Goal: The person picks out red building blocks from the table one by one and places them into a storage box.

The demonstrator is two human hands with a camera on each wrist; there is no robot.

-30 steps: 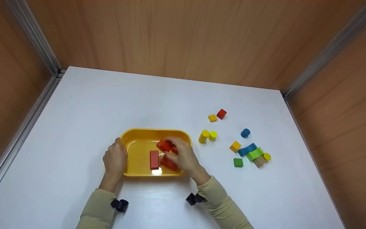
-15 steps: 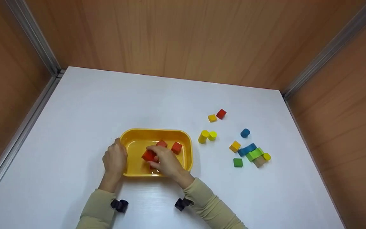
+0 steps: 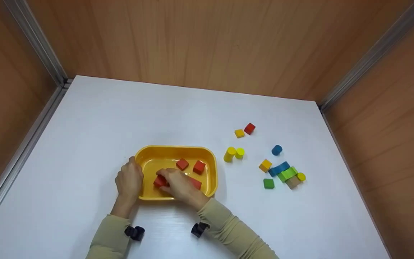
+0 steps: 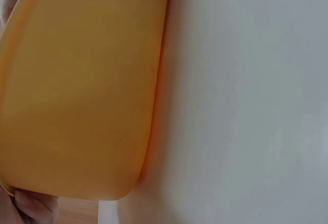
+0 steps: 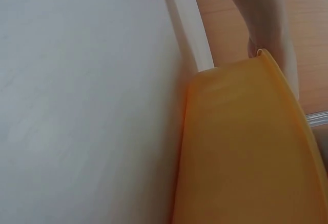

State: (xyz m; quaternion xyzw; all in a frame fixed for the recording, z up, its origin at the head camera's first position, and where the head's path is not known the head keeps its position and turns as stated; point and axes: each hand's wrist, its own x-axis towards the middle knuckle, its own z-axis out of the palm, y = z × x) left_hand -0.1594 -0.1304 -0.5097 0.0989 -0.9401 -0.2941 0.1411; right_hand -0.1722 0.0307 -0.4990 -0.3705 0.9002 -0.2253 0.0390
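Observation:
A yellow plastic tray (image 3: 176,150) stands on the white table. My left hand (image 3: 129,180) grips its left rim; in the left wrist view the fingers (image 4: 36,207) curl at the edge of the tray wall. Inside the tray, my right hand (image 3: 181,185) pinches a red block (image 3: 160,181) between thumb and fingers, near the left front part. Two red cubes lie toward the back, one in the middle (image 3: 182,164) and one at the right (image 3: 199,167). Another red block (image 3: 195,183) shows partly behind the right hand.
To the tray's right lie yellow cylinders (image 3: 230,154), a blue cylinder (image 3: 276,150), a green block (image 3: 268,183) and a cluster with a light green block (image 3: 287,174). Further back sit a red cube (image 3: 249,128) and a yellow-orange block (image 3: 239,133). Wooden walls (image 3: 192,43) enclose the table.
My right hand has moved left across the tray with a red block, uncovering the two cubes at the back. The left hand has stayed on the rim.

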